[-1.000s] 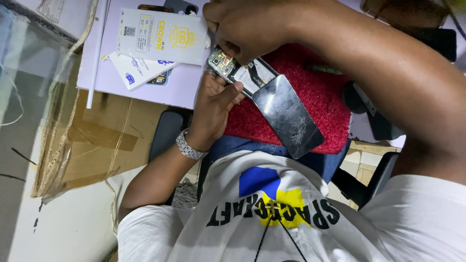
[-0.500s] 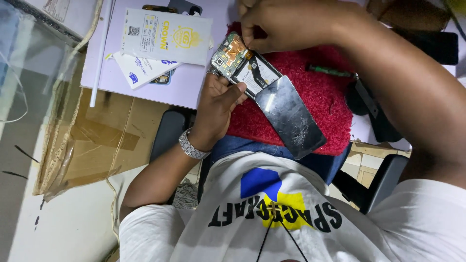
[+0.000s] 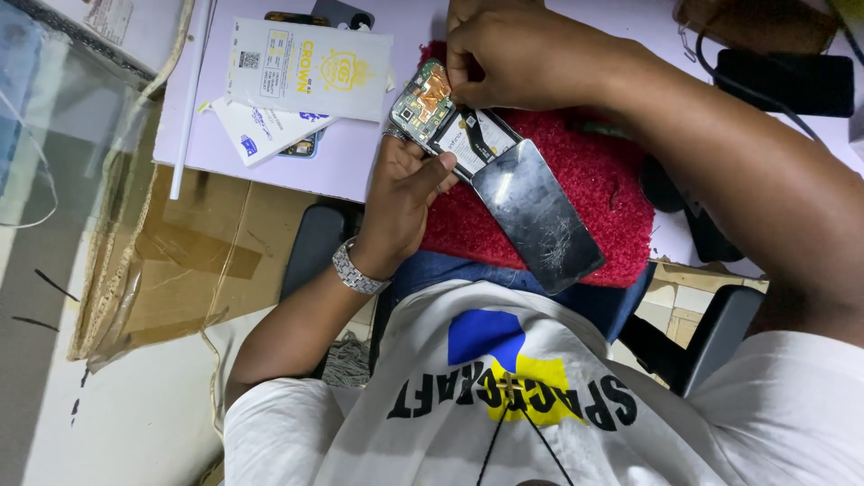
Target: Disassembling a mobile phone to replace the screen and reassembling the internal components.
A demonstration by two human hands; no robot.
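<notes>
Opened smartphone [image 3: 454, 121] with its back cover off lies tilted over a red fuzzy mat [image 3: 576, 193], its green circuit board and copper-coloured shield exposed at the upper end. A cracked, glossy black screen panel [image 3: 538, 216] fans out from its lower end. Left hand [image 3: 400, 193], wearing a metal link watch [image 3: 357, 269], cradles the phone's edge from below. Right hand [image 3: 508, 58] pinches its fingertips down onto the circuit board. White printed packets [image 3: 306, 72] lie flat on the pale desk [image 3: 360, 166] just beside.
</notes>
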